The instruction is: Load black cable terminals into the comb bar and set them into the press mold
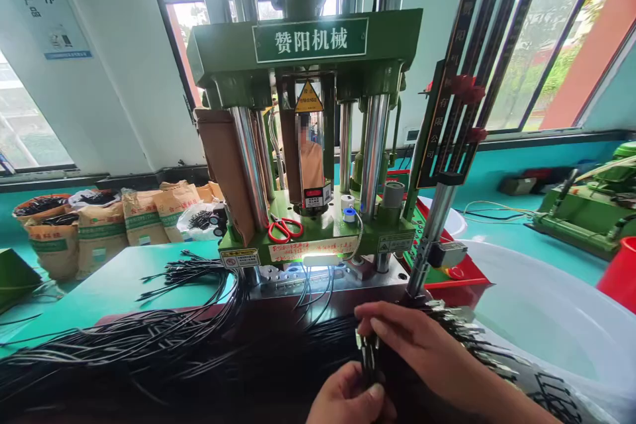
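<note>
Low in the head view, my left hand (350, 396) is closed round a small bundle of dark cables with metal connector ends (368, 352), which point upward. My right hand (420, 339) comes in from the right, its fingers and thumb drawn together at the tops of those connectors. Beyond my hands stands a green press (305, 53), with thin grey cables (318, 288) hanging from its lit lower die area. Many black cables (139, 338) lie in a heap on the left of the work surface. More cables with metal ends (462, 331) are piled beside my right forearm.
Red-handled scissors (285, 229) and a blue-and-white tape roll (350, 214) rest on the press's ledge. A red tray (470, 278) and a large white tub (551, 305) are at the right. Filled sacks (102, 232) line the left wall. A person's reflection shows in the press.
</note>
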The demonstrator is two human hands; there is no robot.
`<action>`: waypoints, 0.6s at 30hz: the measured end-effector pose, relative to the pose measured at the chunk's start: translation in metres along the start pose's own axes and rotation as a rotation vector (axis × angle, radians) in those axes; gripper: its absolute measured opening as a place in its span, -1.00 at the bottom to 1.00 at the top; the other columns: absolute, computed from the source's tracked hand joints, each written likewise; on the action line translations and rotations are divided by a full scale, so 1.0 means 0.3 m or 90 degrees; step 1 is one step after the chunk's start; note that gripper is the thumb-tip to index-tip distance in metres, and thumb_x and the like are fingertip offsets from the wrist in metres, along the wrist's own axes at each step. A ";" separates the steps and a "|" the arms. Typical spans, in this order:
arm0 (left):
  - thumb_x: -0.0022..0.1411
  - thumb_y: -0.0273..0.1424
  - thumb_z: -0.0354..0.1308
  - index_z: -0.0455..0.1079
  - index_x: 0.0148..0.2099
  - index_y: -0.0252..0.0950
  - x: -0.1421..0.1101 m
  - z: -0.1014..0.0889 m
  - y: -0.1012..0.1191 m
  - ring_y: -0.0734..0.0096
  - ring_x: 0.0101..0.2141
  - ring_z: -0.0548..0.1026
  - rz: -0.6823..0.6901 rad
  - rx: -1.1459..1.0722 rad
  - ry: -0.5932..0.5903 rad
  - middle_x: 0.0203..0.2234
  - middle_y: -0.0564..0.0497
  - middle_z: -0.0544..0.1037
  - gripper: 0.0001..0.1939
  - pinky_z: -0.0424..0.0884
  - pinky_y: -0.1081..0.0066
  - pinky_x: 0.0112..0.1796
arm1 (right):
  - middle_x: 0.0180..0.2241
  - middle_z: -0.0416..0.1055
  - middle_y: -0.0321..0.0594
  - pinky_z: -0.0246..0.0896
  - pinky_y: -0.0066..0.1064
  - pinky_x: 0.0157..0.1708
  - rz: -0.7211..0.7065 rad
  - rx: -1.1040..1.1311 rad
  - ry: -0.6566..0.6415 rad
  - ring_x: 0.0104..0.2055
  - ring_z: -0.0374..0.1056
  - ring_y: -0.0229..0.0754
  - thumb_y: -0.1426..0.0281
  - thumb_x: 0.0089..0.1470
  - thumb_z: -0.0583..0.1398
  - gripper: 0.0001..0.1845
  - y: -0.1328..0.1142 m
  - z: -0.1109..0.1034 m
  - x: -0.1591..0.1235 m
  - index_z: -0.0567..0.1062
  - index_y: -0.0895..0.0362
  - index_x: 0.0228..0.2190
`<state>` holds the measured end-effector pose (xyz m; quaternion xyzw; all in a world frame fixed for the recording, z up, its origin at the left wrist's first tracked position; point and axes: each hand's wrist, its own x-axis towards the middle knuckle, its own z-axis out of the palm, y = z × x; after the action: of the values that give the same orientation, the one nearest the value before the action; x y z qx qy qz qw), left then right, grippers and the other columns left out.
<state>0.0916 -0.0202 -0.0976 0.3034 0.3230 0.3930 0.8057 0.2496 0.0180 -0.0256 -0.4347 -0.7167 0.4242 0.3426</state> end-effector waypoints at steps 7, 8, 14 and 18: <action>-0.22 -0.22 0.44 0.29 -0.30 -0.31 -0.007 0.003 0.011 0.50 -0.59 0.44 0.001 -0.041 0.015 -0.54 0.06 0.45 -0.50 0.26 0.48 -0.51 | -0.18 0.44 -0.25 0.28 -0.38 -0.09 -0.072 -0.091 0.051 -0.12 0.36 -0.17 0.28 0.17 0.11 -0.77 0.034 0.001 0.022 0.51 0.01 -0.18; -0.22 -0.22 0.44 0.28 -0.30 -0.31 -0.007 0.004 0.010 0.49 -0.59 0.45 0.002 -0.046 0.015 -0.54 0.07 0.45 -0.50 0.27 0.48 -0.51 | -0.22 0.45 -0.26 0.30 -0.39 -0.13 -0.063 -0.094 0.039 -0.17 0.38 -0.18 0.28 0.17 0.11 -0.76 0.039 0.008 0.022 0.52 0.00 -0.18; -0.22 -0.17 0.44 0.29 -0.31 -0.31 -0.002 0.014 0.014 0.45 -0.60 0.45 0.032 -0.062 0.008 -0.56 0.03 0.48 -0.49 0.30 0.44 -0.51 | 0.14 0.27 -0.18 0.01 -0.20 0.18 -0.042 -0.133 -0.036 0.17 0.15 -0.05 0.20 0.18 0.07 -0.58 0.034 0.081 -0.020 0.38 -0.02 0.05; -0.23 -0.15 0.44 0.30 -0.31 -0.32 -0.013 0.014 0.014 0.49 -0.63 0.42 0.038 -0.065 0.067 -0.60 0.05 0.47 -0.48 0.28 0.47 -0.53 | -0.17 0.51 -0.19 0.27 -0.30 -0.07 -0.034 -0.165 -0.083 -0.11 0.41 -0.10 0.21 0.25 -0.06 -0.58 0.039 0.101 0.049 0.46 0.07 -0.05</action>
<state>0.0910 -0.0222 -0.0910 0.2503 0.3353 0.4482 0.7900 0.2218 0.0250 -0.0466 -0.4278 -0.7975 0.3462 0.2473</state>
